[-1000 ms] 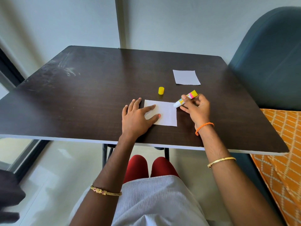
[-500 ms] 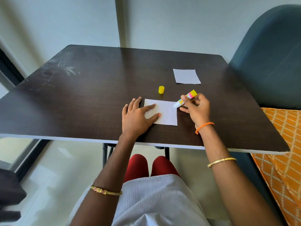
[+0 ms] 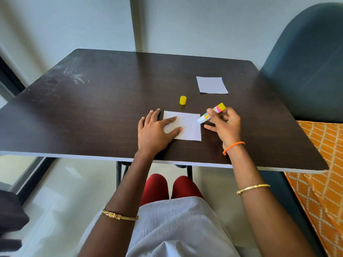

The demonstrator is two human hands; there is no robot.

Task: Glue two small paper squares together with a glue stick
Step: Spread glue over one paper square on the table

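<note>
Her left hand (image 3: 157, 130) lies flat, fingers spread, pinning the near paper square (image 3: 187, 127); her right hand (image 3: 225, 125) grips the uncapped glue stick (image 3: 211, 113) at that square's right edge. Gluing seems underway; the second square (image 3: 212, 84) waits beyond, unjoined.

The left hand (image 3: 155, 130) hides the near paper square's (image 3: 189, 127) left part.
</note>
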